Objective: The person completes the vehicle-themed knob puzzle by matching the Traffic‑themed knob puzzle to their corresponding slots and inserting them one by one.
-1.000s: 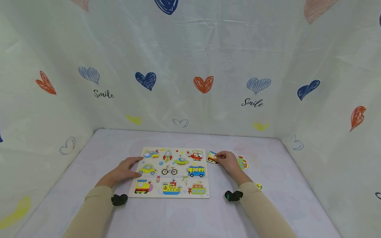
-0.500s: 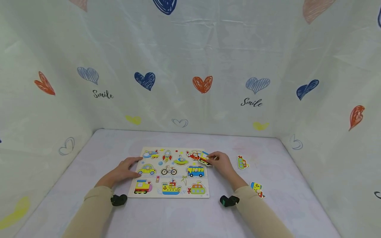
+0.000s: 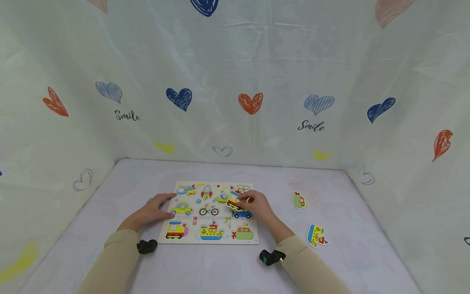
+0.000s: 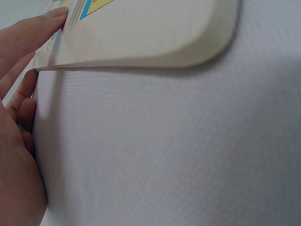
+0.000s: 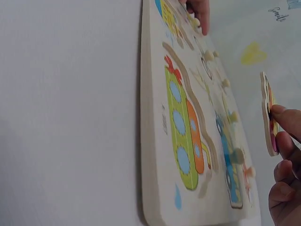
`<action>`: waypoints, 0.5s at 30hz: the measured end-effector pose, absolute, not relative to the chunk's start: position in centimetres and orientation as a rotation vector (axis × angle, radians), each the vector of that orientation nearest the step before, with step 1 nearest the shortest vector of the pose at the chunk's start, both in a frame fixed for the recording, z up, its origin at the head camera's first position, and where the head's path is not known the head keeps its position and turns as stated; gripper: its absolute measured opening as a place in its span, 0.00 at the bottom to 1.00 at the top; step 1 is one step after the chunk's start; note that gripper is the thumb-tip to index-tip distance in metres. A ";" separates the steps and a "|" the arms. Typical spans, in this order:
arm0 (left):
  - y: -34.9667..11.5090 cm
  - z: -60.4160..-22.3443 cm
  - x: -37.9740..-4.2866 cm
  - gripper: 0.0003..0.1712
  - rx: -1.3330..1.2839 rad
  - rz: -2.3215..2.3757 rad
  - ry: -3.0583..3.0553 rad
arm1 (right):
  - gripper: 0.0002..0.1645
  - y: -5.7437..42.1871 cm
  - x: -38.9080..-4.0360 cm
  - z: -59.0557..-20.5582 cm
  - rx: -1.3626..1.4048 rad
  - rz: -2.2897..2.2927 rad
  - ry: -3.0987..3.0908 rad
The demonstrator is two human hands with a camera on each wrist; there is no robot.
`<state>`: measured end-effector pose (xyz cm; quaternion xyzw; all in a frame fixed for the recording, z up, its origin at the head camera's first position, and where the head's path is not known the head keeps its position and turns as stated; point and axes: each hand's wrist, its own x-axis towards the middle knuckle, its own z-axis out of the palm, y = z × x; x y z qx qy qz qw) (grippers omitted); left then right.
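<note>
A wooden knob puzzle board (image 3: 193, 234) with vehicle pictures lies on the table in the head view. My left hand (image 3: 147, 213) rests at its left edge with fingers spread. In the left wrist view the thumb (image 4: 42, 30) lies on the board's face. My right hand (image 3: 260, 207) pinches a train puzzle piece (image 3: 233, 200) over the right part of the board, overlapping the helicopter and bus (image 3: 242, 214) there. The right wrist view shows this train piece (image 5: 267, 117) raised above the board, held between thumb and fingers; its knob is hidden.
To the right of the board lie two loose pieces, a submarine piece (image 3: 300, 201) and a ship piece (image 3: 316, 236). A white curtain (image 3: 220, 61) printed with hearts surrounds the table's back and sides. Each wrist wears a small black camera (image 3: 272, 257).
My right hand has carried the train piece leftward from the table beside the board to over it. The ship piece has come out from behind the right sleeve. My left hand stays put.
</note>
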<state>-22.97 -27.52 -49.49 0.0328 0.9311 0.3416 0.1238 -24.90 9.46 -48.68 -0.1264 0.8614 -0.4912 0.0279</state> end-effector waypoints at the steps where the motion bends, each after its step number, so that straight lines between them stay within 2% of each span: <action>1: -27.5 -49.5 -23.0 0.48 0.097 0.996 2.716 | 0.09 9.2 -24.7 -48.7 -0.406 -1.509 2.654; 15: -27.7 -49.5 -23.0 0.48 0.103 1.001 2.703 | 0.06 4.1 -22.4 -48.7 -0.505 -1.575 2.528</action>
